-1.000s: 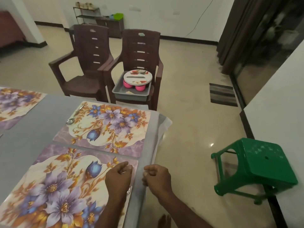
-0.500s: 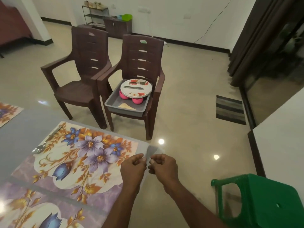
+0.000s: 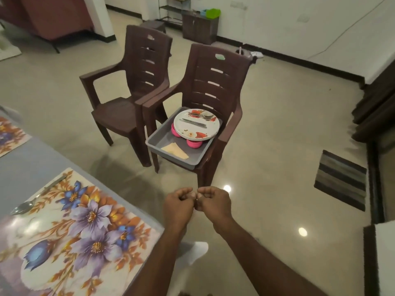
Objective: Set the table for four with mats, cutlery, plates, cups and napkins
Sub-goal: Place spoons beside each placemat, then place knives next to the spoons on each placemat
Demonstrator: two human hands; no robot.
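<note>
L hand [image 3: 178, 205] & R hand [image 3: 213, 202] curled, touching

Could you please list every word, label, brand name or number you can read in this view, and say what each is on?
None can be read.
Green sticker on the right chair's back: too small and blurred to tell if it carries text.
Plates and mat: floral patterns only, no lettering.

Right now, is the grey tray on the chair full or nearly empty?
Partly filled: the grey tray holds stacked plates resting on pink cups and a napkin.
</note>
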